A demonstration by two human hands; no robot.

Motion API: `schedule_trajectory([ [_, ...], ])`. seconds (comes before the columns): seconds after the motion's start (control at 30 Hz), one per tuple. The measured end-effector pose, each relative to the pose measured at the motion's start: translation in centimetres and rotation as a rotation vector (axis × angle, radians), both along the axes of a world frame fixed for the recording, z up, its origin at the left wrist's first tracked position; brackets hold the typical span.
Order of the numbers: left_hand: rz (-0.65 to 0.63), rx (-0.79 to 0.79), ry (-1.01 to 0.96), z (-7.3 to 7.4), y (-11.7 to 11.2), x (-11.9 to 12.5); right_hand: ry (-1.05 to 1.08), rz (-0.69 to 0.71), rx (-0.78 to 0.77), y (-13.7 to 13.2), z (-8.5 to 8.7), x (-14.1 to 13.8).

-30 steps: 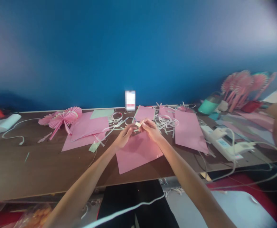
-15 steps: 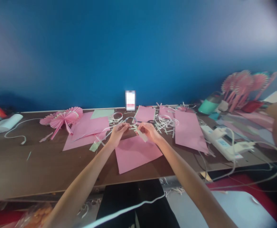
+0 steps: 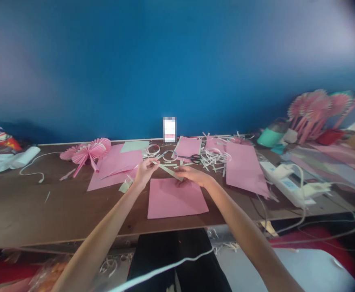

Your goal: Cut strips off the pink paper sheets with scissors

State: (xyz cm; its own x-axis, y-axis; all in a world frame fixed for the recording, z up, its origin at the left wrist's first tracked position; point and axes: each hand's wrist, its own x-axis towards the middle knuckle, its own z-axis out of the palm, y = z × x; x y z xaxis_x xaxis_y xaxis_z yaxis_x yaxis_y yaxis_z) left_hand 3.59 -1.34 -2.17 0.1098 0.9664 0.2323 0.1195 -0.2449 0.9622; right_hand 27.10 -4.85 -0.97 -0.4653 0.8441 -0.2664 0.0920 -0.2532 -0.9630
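My left hand (image 3: 145,170) pinches one end of a narrow pale green paper strip (image 3: 166,169). At the strip's other end is my right hand (image 3: 193,175), with its fingertips closed on the strip. Below both hands a pink paper sheet (image 3: 177,200) lies flat on the brown table (image 3: 74,219). Just beyond them rest scissors (image 3: 195,158) with dark handles and a roll of tape (image 3: 170,155). Parts of the strip are covered by my right fingers.
Pink paper fans (image 3: 87,154) and stacked sheets (image 3: 119,162) lie on the left. White paper scraps (image 3: 215,158) pile up behind, near another pink sheet (image 3: 244,166). A power strip (image 3: 287,184) with cables is on the right. A phone (image 3: 169,129) stands against the blue wall.
The strip now stretches between my hands, which have moved apart. My right hand has turned flatter, and the pink sheet below sits straighter. The view has shifted slightly left.
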Motion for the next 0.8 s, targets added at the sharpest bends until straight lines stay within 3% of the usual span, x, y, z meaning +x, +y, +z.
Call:
schedule_trajectory([
  [0.17, 0.063, 0.012, -0.066, 0.1, 0.8, 0.9, -0.031, -0.156, -0.022, 1.0, -0.9, 0.6],
  [0.3, 0.052, 0.034, -0.037, -0.1, 0.9, 1.2, -0.071, -0.108, 0.018, 1.3, -1.0, 1.2],
  [0.4, 0.056, 0.026, 0.024, -0.5, 0.9, 0.7, -0.09, -0.075, 0.129, 1.2, -0.9, 1.4],
  [0.53, 0.106, 0.031, 0.097, -1.2, 1.3, -0.4, -0.091, -0.171, 0.291, 1.4, -0.8, 1.3],
  [0.67, 0.147, 0.018, 0.158, -1.7, 2.0, -1.2, -0.095, -0.259, 0.318, 1.6, -1.1, 0.9],
  [0.8, 0.102, -0.001, 0.201, -2.1, 2.4, -1.7, -0.199, -0.273, 0.317, 1.7, -1.3, 0.5],
])
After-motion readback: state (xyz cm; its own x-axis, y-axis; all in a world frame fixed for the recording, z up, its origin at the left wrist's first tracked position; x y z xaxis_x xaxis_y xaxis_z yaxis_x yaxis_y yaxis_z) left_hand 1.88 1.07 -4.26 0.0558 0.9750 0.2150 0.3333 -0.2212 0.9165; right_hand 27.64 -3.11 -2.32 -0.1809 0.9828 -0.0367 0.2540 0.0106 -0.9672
